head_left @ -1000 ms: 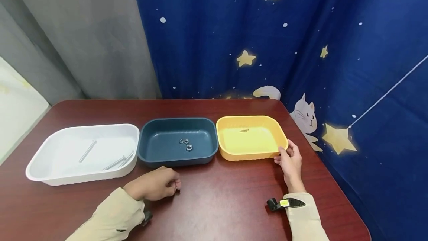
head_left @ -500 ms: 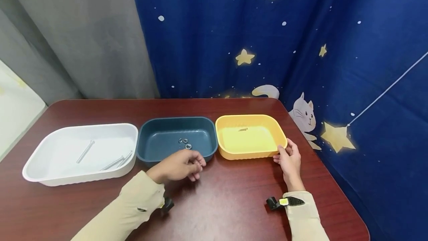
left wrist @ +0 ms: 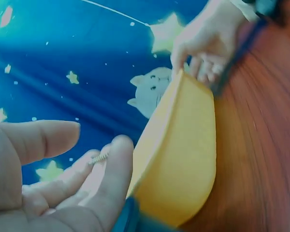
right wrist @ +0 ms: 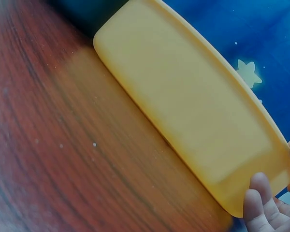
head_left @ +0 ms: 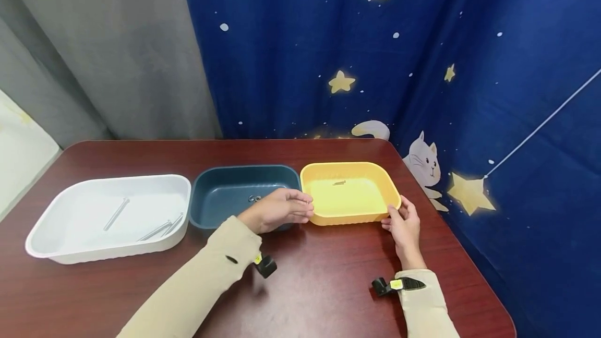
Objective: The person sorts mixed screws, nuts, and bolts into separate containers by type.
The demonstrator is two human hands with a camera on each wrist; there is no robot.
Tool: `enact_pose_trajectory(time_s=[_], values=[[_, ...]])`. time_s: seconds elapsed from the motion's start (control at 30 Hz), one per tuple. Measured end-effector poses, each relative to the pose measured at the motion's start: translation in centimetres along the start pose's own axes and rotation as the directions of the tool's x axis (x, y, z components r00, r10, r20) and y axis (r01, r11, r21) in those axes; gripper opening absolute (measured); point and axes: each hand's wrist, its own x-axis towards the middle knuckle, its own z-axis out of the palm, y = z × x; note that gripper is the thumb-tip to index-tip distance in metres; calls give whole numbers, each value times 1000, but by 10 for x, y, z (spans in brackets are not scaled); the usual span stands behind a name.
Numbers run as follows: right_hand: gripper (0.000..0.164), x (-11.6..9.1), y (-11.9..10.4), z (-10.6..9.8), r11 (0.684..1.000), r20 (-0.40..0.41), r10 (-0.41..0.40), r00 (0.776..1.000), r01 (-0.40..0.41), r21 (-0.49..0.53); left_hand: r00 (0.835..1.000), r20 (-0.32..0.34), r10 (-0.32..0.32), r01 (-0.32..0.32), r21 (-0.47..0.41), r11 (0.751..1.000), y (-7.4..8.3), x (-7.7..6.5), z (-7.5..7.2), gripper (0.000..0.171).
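Observation:
My left hand [head_left: 279, 210] is over the front right corner of the dark blue tray [head_left: 202, 218], beside the left end of the yellow tray [head_left: 357, 219]. It holds a small threaded screw [left wrist: 99, 158] at its fingers, seen in the left wrist view, with the thumb standing apart. At the yellow tray's front right corner, my right hand [head_left: 406, 231] grips the rim between thumb and fingers. Small gold screws [head_left: 339, 183] lie inside the yellow tray. Nuts [head_left: 254, 198] lie in the dark blue tray, partly hidden by my left hand.
A white tray [head_left: 108, 254] with several long bolts [head_left: 116, 214] stands to the left. All the trays stand in a row on the dark red table [head_left: 319, 286]. A blue starry curtain [head_left: 291, 67] hangs behind the table.
My left hand has moved right and away from me, from in front of the dark blue tray to beside the yellow one. Its fingers have straightened somewhat. My right hand stays on the yellow tray.

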Motion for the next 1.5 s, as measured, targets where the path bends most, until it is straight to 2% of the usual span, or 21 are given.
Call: enact_pose_trajectory(time_s=[0.17,0.5,0.57,0.7,0.77,0.87,0.93,1.0,1.1,1.23,1.43,1.5], values=[[52,-2,1,1,1000,6,6,1000,-6,23,995,-76,-64,52,-147,988,1,19,9,47],[51,-2,0,5,999,22,1,1000,-1,35,977,-145,-156,106,-307,946,17,45,27,71],[51,-2,0,6,1000,23,1,1000,-1,30,973,-161,-164,106,-316,943,19,50,31,68],[51,-2,0,7,1000,29,2,1000,-3,28,971,-172,-164,101,-326,940,19,58,36,47],[51,-1,0,7,1000,32,-1,999,0,30,971,-173,-163,98,-331,939,19,61,38,42],[52,0,-1,10,1000,43,-4,999,3,28,971,-183,-155,87,-337,938,18,63,36,59],[52,1,-1,11,1000,48,-5,999,4,27,970,-190,-155,81,-349,934,19,62,34,76],[52,3,-2,13,1000,50,-4,999,2,27,970,-190,-151,74,-359,930,19,60,33,85],[51,4,-3,15,1000,50,-2,999,1,31,973,-183,-141,66,-362,930,21,55,30,84],[51,6,-3,16,1000,57,-5,998,3,30,978,-179,-105,43,-322,946,24,42,24,79],[53,9,-6,13,1000,62,-14,998,12,25,982,-191,4,-39,-182,983,36,12,3,75],[53,10,-7,11,999,56,-14,998,12,31,976,-215,32,-52,-88,995,41,-1,-4,75]])
